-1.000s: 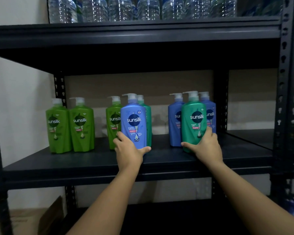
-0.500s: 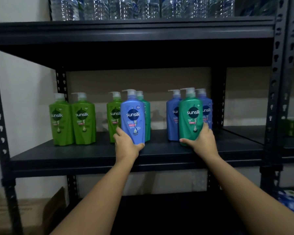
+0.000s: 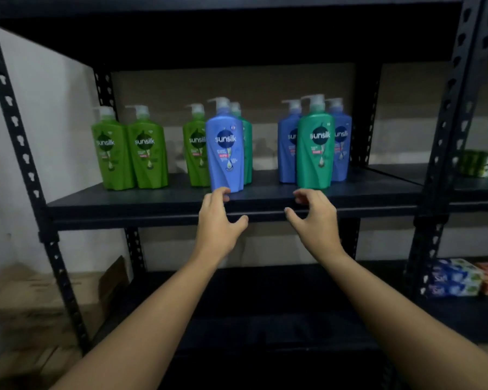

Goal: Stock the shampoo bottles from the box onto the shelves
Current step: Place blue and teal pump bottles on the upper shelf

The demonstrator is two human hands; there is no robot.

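Several Sunsilk pump bottles stand on the black shelf (image 3: 152, 205). A blue bottle (image 3: 225, 153) stands at the front centre and a teal bottle (image 3: 316, 153) at the front right. Behind them are lime green bottles (image 3: 130, 153), another teal one and two blue ones (image 3: 286, 147). My left hand (image 3: 219, 220) hovers just below the blue bottle's base, fingers loosely curved, holding nothing. My right hand (image 3: 313, 218) hovers below the teal bottle, also holding nothing.
Cardboard boxes (image 3: 31, 302) sit on the floor at the lower left. Perforated black uprights (image 3: 20, 142) frame the unit. A neighbouring rack on the right holds green packs (image 3: 479, 163) and blue and orange packs (image 3: 454, 277). A dark lower shelf (image 3: 265, 319) lies beneath my arms.
Both hands have let go of the blue and teal bottles and drawn back toward me, off the shelf edge. The bottles stay standing. The view has tilted downward.
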